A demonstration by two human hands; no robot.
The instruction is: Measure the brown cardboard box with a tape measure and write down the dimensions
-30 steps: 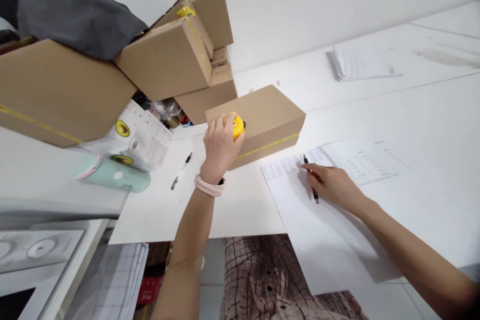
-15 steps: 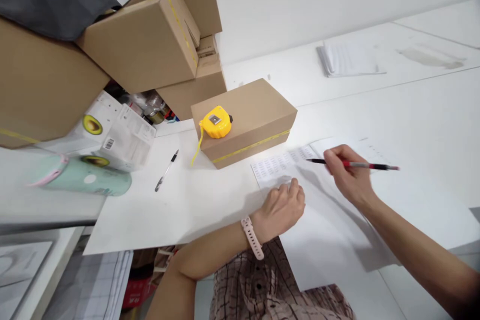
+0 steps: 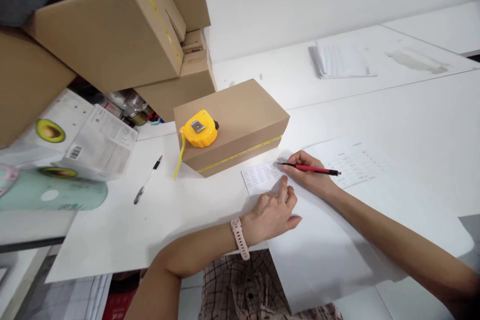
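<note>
My right hand (image 3: 305,172) grips a red-and-black pen (image 3: 313,168) like a writer does, its point down at the printed rows near the top edge of a white paper sheet (image 3: 315,245). Flat on that same sheet lies my left hand (image 3: 273,210), index finger stretched toward the pen point, thumb out to the side, nothing in it. Past the sheet's upper left edge is a closed cardboard box (image 3: 236,120) with a yellow strip along its side. On top of the box sits a yellow tape measure (image 3: 201,130), its tape end hanging over the edge.
A clear pen with black cap (image 3: 148,180) lies on the white table (image 3: 123,230). Larger cardboard boxes (image 3: 112,35), an avocado-printed carton (image 3: 93,145) and a mint-green bottle (image 3: 71,191) crowd the left. A paper stack (image 3: 341,60) lies at the back; another printed sheet (image 3: 360,165) is right.
My right hand has moved left and down, bringing the pen point to the printed rows. My left index finger has straightened and the thumb has come out. The view has shifted slightly right.
</note>
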